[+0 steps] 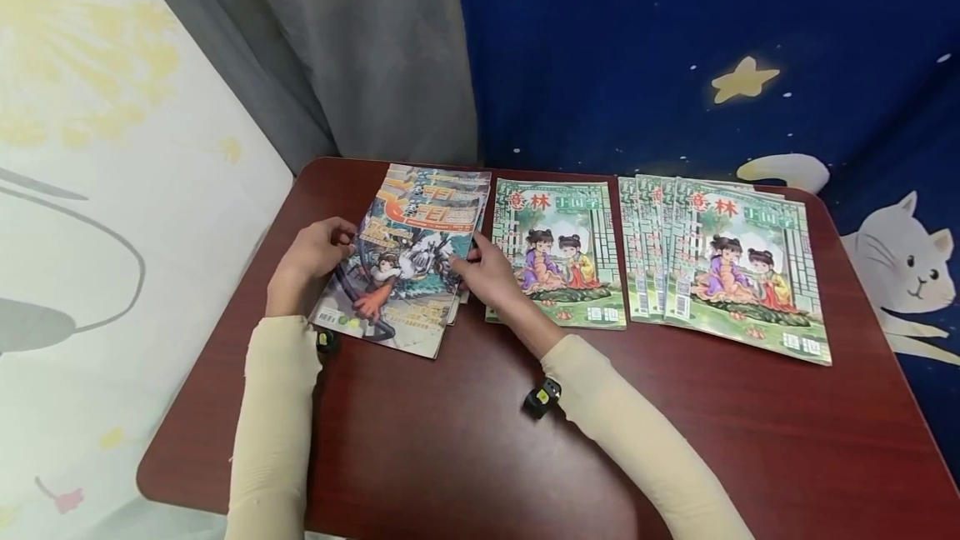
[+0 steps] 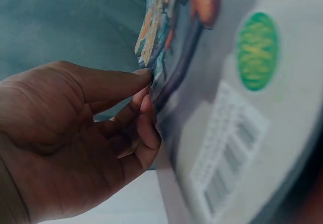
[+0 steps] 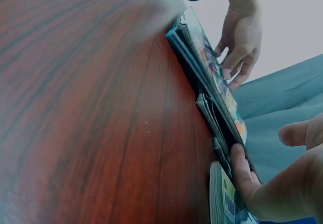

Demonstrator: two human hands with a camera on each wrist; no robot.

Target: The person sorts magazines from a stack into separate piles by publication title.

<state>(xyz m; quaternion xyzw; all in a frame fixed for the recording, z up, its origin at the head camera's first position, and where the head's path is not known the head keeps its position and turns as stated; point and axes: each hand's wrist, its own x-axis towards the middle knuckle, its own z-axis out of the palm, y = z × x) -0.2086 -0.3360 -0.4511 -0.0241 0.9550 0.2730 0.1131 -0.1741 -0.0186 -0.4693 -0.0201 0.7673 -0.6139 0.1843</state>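
A magazine with an armed cartoon figure on its cover lies on top of a fanned stack of magazines at the left of the table. Its left edge is between the thumb and curled fingers of my left hand, which pinches it; the left wrist view shows the thumb at the edge. My right hand is at the opposite edge, touching it. In the right wrist view one straight finger lies against the stack's side, and another is raised apart from the cover.
A green magazine with two cartoon children lies just right of my right hand. Farther right, several matching green magazines overlap in a fan. The dark red table ends at a grey curtain and a blue starry cloth.
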